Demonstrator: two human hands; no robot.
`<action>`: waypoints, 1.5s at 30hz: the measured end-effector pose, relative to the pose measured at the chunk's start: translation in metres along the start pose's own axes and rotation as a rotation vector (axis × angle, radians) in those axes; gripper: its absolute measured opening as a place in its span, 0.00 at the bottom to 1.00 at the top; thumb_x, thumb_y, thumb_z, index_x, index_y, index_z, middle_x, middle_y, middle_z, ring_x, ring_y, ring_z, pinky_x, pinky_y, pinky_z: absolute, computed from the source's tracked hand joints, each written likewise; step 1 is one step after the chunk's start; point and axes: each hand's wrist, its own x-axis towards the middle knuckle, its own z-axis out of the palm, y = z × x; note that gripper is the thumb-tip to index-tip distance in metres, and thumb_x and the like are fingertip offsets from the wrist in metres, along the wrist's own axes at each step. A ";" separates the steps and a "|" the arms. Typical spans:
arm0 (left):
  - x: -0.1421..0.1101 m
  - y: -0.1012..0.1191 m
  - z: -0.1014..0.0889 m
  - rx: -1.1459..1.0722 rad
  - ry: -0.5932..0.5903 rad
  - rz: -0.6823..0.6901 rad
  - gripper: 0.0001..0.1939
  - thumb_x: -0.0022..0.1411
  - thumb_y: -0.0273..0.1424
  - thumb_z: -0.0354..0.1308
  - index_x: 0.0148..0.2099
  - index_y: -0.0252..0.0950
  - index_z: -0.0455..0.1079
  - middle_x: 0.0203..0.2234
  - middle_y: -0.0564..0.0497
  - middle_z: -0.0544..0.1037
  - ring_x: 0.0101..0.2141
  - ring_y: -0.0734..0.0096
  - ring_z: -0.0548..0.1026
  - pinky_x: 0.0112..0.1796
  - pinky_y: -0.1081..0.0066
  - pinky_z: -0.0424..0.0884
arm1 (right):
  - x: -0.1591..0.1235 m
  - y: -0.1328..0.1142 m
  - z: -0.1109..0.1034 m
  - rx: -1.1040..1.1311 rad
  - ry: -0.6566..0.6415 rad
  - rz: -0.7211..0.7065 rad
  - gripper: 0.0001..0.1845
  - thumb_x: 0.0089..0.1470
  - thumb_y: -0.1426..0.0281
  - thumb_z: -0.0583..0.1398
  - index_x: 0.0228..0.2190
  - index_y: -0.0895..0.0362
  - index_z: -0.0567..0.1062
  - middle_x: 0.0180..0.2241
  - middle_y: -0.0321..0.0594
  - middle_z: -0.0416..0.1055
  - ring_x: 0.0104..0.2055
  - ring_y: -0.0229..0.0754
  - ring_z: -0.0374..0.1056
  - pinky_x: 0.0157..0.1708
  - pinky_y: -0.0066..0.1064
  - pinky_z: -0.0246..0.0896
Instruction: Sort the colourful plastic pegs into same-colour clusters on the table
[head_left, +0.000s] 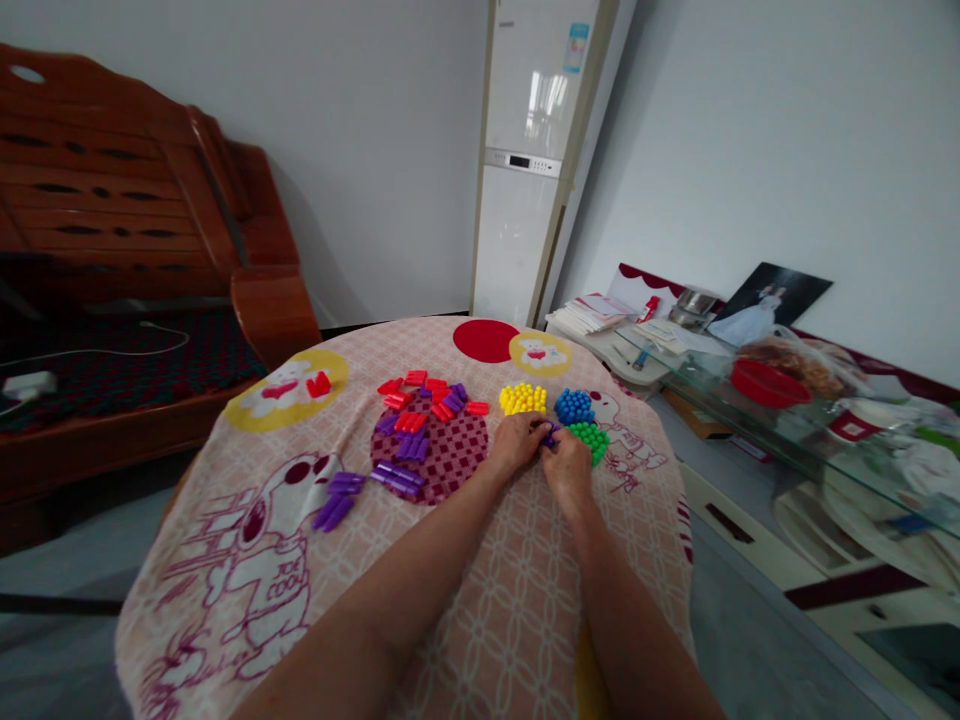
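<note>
My left hand (519, 440) and my right hand (568, 466) meet over the right half of the table, fingers pinched together. Between their fingertips shows a small purple piece (552, 436), mostly covered by the fingers. Just beyond them sit tight clusters of round-tipped pieces: yellow (523, 400), blue (574, 407) and green (590, 441). The green cluster lies right beside my right hand, and the yellow one behind my left. To the left, short red tube-like pieces (409, 422) and purple tube-like pieces (397, 478) lie scattered, many side by side in small groups.
A patterned cloth covers the round table (510, 600). One red group (318, 384) lies apart at far left. A wooden bench (274, 310) stands left, a tall white cabinet unit (517, 230) behind. On the right, a glass-topped sideboard (705, 400) carries papers, a red bowl (769, 384) and bags.
</note>
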 end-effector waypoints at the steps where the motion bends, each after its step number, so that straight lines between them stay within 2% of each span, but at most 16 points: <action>1: 0.001 -0.001 0.001 0.005 0.001 -0.004 0.13 0.64 0.34 0.53 0.42 0.38 0.78 0.37 0.49 0.82 0.37 0.68 0.77 0.40 0.72 0.69 | 0.000 0.000 0.000 0.003 -0.007 -0.001 0.09 0.50 0.72 0.58 0.34 0.60 0.77 0.30 0.48 0.78 0.32 0.46 0.72 0.34 0.31 0.59; 7: 0.004 -0.009 0.001 -0.030 0.003 0.022 0.14 0.65 0.32 0.51 0.42 0.37 0.78 0.36 0.49 0.81 0.36 0.69 0.76 0.39 0.73 0.68 | -0.001 0.001 0.000 0.059 0.032 -0.026 0.08 0.52 0.70 0.57 0.32 0.59 0.76 0.29 0.46 0.77 0.30 0.44 0.71 0.33 0.31 0.58; 13: 0.004 -0.010 -0.001 -0.051 -0.041 0.054 0.15 0.66 0.32 0.48 0.41 0.37 0.77 0.36 0.50 0.81 0.37 0.69 0.76 0.41 0.72 0.69 | -0.001 -0.003 0.000 0.102 0.061 0.019 0.09 0.52 0.72 0.57 0.36 0.61 0.73 0.27 0.45 0.75 0.29 0.44 0.70 0.32 0.30 0.59; 19: 0.004 -0.010 -0.001 -0.017 -0.044 0.068 0.16 0.66 0.32 0.47 0.42 0.37 0.76 0.37 0.49 0.81 0.38 0.68 0.76 0.42 0.71 0.69 | -0.002 -0.004 0.001 0.061 0.089 0.003 0.22 0.50 0.73 0.58 0.48 0.64 0.71 0.30 0.46 0.77 0.33 0.46 0.72 0.35 0.32 0.60; 24: 0.000 -0.007 -0.002 0.017 -0.048 0.060 0.15 0.65 0.30 0.48 0.42 0.37 0.77 0.38 0.49 0.81 0.40 0.67 0.77 0.44 0.70 0.70 | 0.001 -0.001 0.004 0.026 0.050 -0.006 0.15 0.52 0.70 0.57 0.40 0.63 0.76 0.30 0.49 0.77 0.32 0.47 0.71 0.34 0.32 0.59; 29: -0.002 -0.004 -0.010 0.009 0.009 0.052 0.14 0.62 0.28 0.53 0.47 0.36 0.76 0.43 0.48 0.80 0.43 0.67 0.77 0.47 0.70 0.70 | 0.003 0.003 0.007 0.053 0.067 -0.008 0.15 0.52 0.69 0.57 0.39 0.63 0.76 0.28 0.48 0.76 0.29 0.46 0.70 0.32 0.31 0.57; 33: 0.001 0.000 -0.040 0.063 0.050 0.019 0.14 0.59 0.25 0.56 0.47 0.34 0.76 0.40 0.46 0.81 0.37 0.69 0.77 0.42 0.71 0.72 | 0.001 0.004 0.009 0.111 0.062 0.018 0.19 0.52 0.66 0.56 0.42 0.64 0.75 0.29 0.47 0.76 0.27 0.44 0.68 0.30 0.31 0.57; 37: -0.001 -0.009 -0.100 0.246 0.068 -0.077 0.12 0.57 0.27 0.58 0.44 0.34 0.77 0.35 0.47 0.81 0.35 0.69 0.77 0.37 0.73 0.71 | -0.002 0.002 0.005 0.103 0.089 0.015 0.25 0.53 0.63 0.56 0.49 0.64 0.73 0.29 0.46 0.76 0.27 0.45 0.69 0.31 0.32 0.58; 39: -0.008 -0.022 -0.135 0.396 0.017 -0.143 0.12 0.55 0.29 0.59 0.42 0.35 0.77 0.35 0.48 0.81 0.36 0.68 0.77 0.37 0.74 0.69 | -0.002 0.000 0.002 0.099 0.107 0.011 0.27 0.53 0.63 0.55 0.51 0.65 0.71 0.28 0.45 0.76 0.27 0.45 0.68 0.32 0.32 0.58; 42: -0.023 -0.050 -0.178 0.609 -0.027 -0.352 0.13 0.52 0.34 0.61 0.40 0.37 0.78 0.36 0.47 0.81 0.39 0.63 0.77 0.36 0.73 0.68 | -0.003 -0.002 0.000 0.113 0.123 0.016 0.30 0.53 0.62 0.54 0.54 0.66 0.69 0.27 0.46 0.76 0.28 0.46 0.69 0.32 0.33 0.59; 45: -0.034 -0.075 -0.195 0.667 -0.152 -0.467 0.19 0.48 0.40 0.65 0.42 0.39 0.77 0.39 0.46 0.81 0.40 0.59 0.77 0.37 0.71 0.69 | -0.003 -0.003 -0.001 0.136 0.124 0.016 0.31 0.53 0.62 0.53 0.55 0.66 0.69 0.28 0.47 0.76 0.29 0.47 0.69 0.33 0.34 0.59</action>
